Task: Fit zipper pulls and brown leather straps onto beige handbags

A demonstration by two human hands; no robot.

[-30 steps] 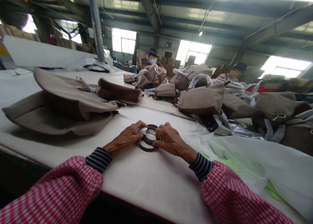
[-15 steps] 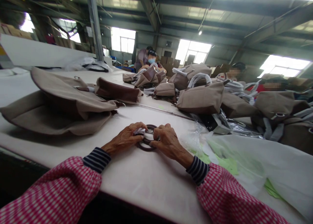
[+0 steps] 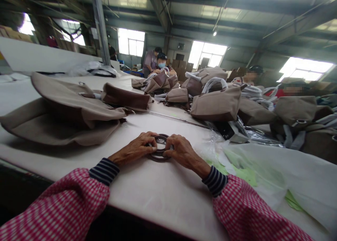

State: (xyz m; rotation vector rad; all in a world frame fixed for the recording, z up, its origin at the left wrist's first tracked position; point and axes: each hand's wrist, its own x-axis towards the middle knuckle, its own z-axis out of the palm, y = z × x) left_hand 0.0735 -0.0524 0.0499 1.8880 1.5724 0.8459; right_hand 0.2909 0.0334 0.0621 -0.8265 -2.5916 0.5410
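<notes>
A dark brown coiled strap [image 3: 158,155] lies on the white table [image 3: 158,192] straight in front of me. My left hand [image 3: 134,149] grips its left side with curled fingers. My right hand [image 3: 181,150] pinches its right side, fingers closed. Both hands rest on the tabletop, nearly touching each other over the coil. A small metal fitting shows inside the coil, partly hidden by my fingers.
Flat beige bag panels [image 3: 60,118] and a brown bag [image 3: 126,99] lie to the left. Beige handbags [image 3: 217,106] crowd the far right, with clear plastic wrap [image 3: 276,178] at near right. Other people [image 3: 160,65] work at the table's far end.
The pale tag seen between my left fingers earlier is now hidden. My hands have closed tighter around the coil and shifted slightly. A person at the far end has moved left.
</notes>
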